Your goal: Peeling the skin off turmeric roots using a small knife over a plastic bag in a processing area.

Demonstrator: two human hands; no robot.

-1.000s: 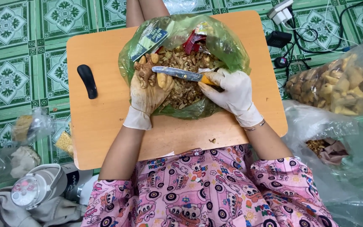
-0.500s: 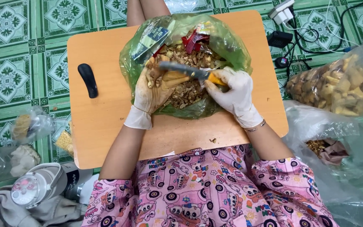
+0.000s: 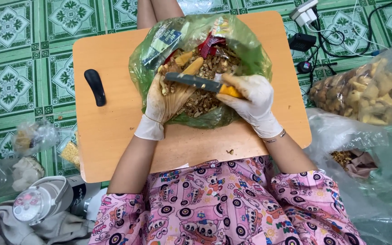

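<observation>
Both my hands wear pale gloves and work over a green plastic bag [image 3: 250,50] full of brown peelings on a small wooden table [image 3: 110,127]. My left hand [image 3: 166,97] grips a yellowish root piece [image 3: 191,68] that sticks up from its fingers. My right hand [image 3: 252,102] is closed around the orange handle of a knife [image 3: 196,82]. The dark blade lies across my left palm, pointing left.
A black knife sheath [image 3: 95,87] lies on the table's left side. A clear bag of peeled yellow pieces [image 3: 364,90] sits on the right, with more plastic bags below it. Chargers and cables [image 3: 309,31] lie at top right. Jars and small bags [image 3: 32,181] crowd the floor at left.
Both hands have risen slightly over the bag. The knife blade has shifted across my left palm, and the root piece now stands higher between my left fingers.
</observation>
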